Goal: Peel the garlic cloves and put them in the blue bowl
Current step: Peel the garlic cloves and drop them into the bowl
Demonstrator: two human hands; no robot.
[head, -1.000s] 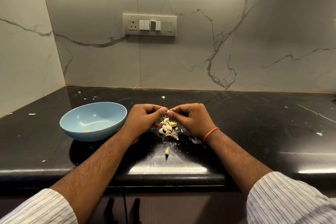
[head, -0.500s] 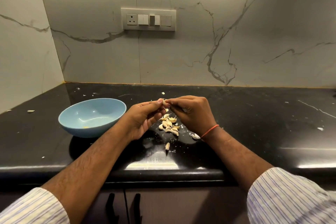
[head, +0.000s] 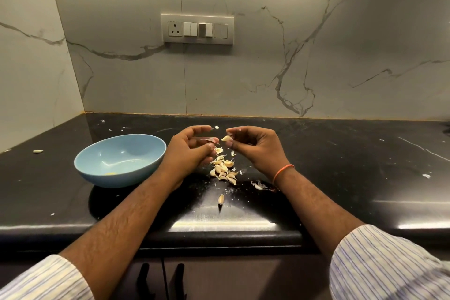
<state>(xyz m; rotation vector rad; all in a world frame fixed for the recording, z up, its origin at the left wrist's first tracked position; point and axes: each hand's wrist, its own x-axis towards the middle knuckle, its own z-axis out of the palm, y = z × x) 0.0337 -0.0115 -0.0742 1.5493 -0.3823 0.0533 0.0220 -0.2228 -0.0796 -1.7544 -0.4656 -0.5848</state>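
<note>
Both hands are raised above the worktop (head: pixel 341 165). The right hand (head: pixel 255 147) pinches a garlic clove (head: pixel 226 138); the left hand (head: pixel 188 151) grips peeled skin (head: pixel 207 139). The blue bowl (head: pixel 120 159), left, holds a small yellowish piece (head: pixel 110 173).

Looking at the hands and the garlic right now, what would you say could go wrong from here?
The garlic clove sits only at the right hand's fingertips, above the black counter, so it might slip and drop there. The left hand pinches a strip of skin; dropped, it may land on the pile of cloves directly below. The blue bowl lies beyond the left hand, so the transfer could snag.
</note>
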